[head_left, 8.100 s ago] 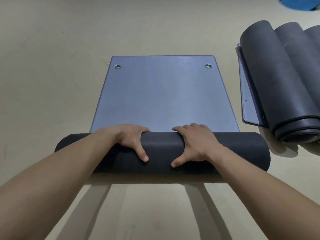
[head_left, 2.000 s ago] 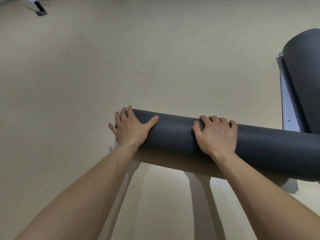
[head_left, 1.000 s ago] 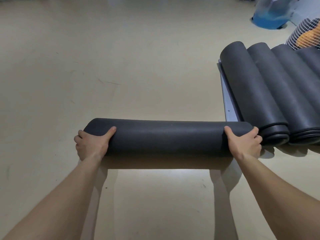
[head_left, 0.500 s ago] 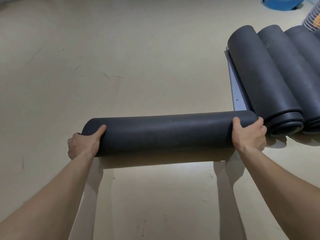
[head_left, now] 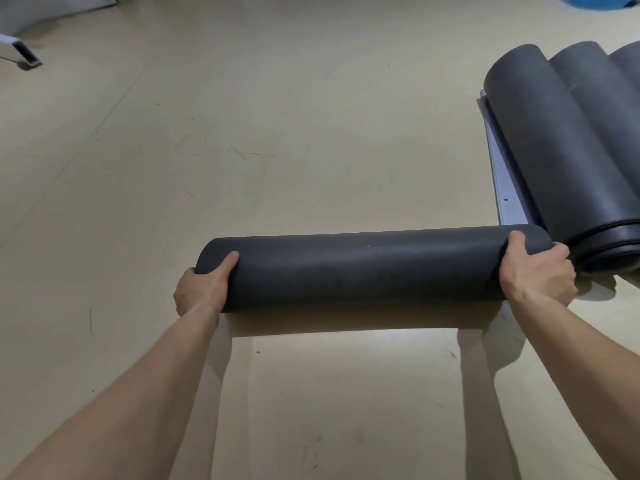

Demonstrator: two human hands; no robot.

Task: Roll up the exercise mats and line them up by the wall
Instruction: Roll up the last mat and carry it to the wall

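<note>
A fully rolled dark grey exercise mat (head_left: 367, 268) lies crosswise in front of me, held above the beige floor with its shadow beneath. My left hand (head_left: 202, 289) grips its left end, thumb on top. My right hand (head_left: 536, 271) grips its right end. That end sits close to the near end of a row of rolled dark mats (head_left: 561, 143) at the right, which run away from me side by side. A flat grey mat edge (head_left: 502, 181) sticks out from under the nearest roll.
Beige floor (head_left: 277, 116) stretches open to the left and ahead. A white metal frame foot (head_left: 19, 51) stands at the far left top. A blue object (head_left: 595, 0) shows at the top right edge.
The mat went from half unrolled to fully rolled. My hands moved out from its middle to its two ends and lifted it. In the last half second it barely shifted.
</note>
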